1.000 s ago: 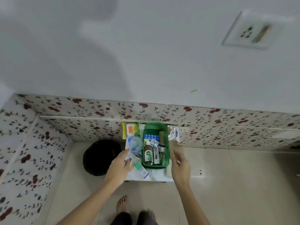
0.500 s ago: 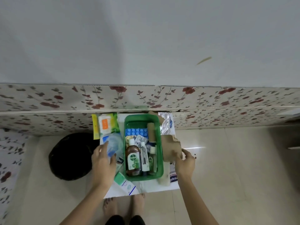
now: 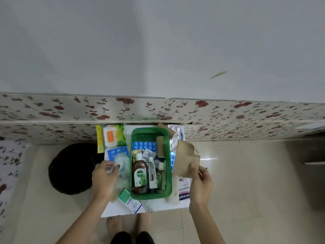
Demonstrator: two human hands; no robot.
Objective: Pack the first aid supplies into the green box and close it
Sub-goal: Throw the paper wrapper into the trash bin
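Left hand (image 3: pixel 105 178) is closed around a clear plastic pouch (image 3: pixel 121 166) just left of the green box (image 3: pixel 151 195), over the white tabletop (image 3: pixel 158 205); right hand (image 3: pixel 200 182) pinches the lower edge of a brown paper bag (image 3: pixel 187 155) beside the box's right wall. We read the pack step as roughly half done. Already in the box: brown antiseptic bottle (image 3: pixel 139 173), white tube (image 3: pixel 152 173), small bottle (image 3: pixel 161 175), tan bandage roll (image 3: pixel 161 146), blue blister strip (image 3: pixel 144 146), approx. 2 foil strips (contents at the far end hard to resolve). Still outside: yellow-green packet (image 3: pixel 112 136), second blue blister sheet (image 3: pixel 116 152), green-white carton (image 3: pixel 129 201), silver foil (image 3: pixel 175 136), plaster pack (image 3: pixel 184 191). We see no lid in view, so closing is not yet possible to assess. Next, in our judgement: place both held items in, then the remaining loose items.
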